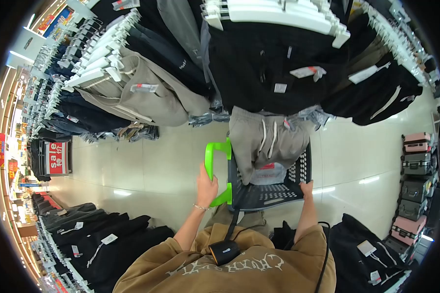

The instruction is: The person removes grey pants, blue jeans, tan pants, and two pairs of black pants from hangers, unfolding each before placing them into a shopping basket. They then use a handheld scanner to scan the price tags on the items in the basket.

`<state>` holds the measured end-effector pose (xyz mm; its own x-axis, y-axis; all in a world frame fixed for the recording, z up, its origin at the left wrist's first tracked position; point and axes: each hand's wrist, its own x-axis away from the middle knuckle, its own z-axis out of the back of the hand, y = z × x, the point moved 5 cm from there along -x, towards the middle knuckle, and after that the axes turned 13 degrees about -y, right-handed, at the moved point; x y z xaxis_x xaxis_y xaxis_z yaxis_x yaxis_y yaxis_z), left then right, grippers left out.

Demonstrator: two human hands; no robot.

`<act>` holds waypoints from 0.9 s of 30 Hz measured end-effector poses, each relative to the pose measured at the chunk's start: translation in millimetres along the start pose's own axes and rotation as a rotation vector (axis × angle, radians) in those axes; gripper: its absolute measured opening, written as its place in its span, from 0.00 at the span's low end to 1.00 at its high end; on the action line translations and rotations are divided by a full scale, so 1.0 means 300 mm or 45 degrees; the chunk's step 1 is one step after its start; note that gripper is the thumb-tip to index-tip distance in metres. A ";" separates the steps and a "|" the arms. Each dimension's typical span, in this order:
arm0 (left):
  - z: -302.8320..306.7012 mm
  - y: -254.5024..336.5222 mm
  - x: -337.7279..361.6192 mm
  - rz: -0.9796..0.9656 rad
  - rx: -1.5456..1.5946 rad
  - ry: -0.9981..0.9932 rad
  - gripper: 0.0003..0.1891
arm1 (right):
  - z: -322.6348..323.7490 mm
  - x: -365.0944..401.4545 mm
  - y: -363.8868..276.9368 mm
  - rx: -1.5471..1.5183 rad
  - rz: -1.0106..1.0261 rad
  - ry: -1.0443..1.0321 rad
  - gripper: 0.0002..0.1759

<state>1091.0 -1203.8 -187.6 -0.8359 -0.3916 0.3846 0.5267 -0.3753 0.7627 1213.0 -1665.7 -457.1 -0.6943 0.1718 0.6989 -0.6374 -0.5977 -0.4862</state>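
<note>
My left hand point(207, 186) is wrapped round the bright green handle point(209, 158) of a dark grey shopping basket point(234, 195). At the basket's right rim my right hand point(306, 189) is closed on the edge. Grey-beige drawstring trousers point(247, 141) lie over the back of the basket and hang into it. Beneath them a clear plastic package point(274, 175) with a red label rests on the perforated basket wall. Black trousers point(278, 63) with tags hang on white hangers just beyond the basket.
Beige trousers point(146, 88) hang at the upper left, more black ones point(376, 93) at the upper right. Dark clothes point(117, 244) hang on racks at both lower sides. Suitcases point(415, 185) line the far right; a red sale sign point(56, 157) stands left.
</note>
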 end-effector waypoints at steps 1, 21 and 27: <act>0.002 0.005 0.002 -0.122 -0.058 0.066 0.30 | 0.015 0.085 -0.103 0.073 0.115 0.107 0.42; 0.381 0.813 -0.608 -0.917 0.327 0.435 0.30 | 0.270 1.097 -1.988 -0.090 2.250 0.040 0.06; 0.349 0.799 -0.534 -1.029 0.437 0.402 0.22 | 0.105 1.216 -2.193 0.124 2.640 0.441 0.11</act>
<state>1335.1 -1143.2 -11.9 -0.8216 -0.3493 -0.4505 -0.3130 -0.3840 0.8686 1389.6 -1234.6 134.2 -0.2218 -0.5435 -0.8095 0.9742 -0.0874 -0.2083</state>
